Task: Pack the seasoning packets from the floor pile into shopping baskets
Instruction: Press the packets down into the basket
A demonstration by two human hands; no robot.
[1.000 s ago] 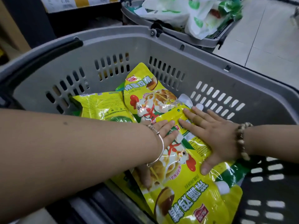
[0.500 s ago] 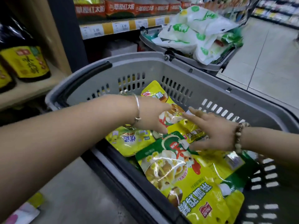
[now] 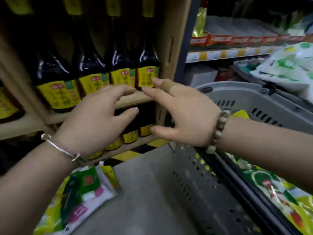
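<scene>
Both hands have come out of the basket since half a second ago, and the view is swinging left toward the shelf. Left hand and right hand are hovering empty, fingers spread loose, in front of the dark sauce bottles, touching nothing. Grey shopping basket is sitting at right, with yellow-green seasoning packets lying inside. Floor pile of green, yellow and pink packets is waiting lower left, under the left wrist. Step, as I'm reading it: drop done, heading back for the next load. Next move is calling for both hands going down-left to the pile and gripping a few flat packets without them slipping.
</scene>
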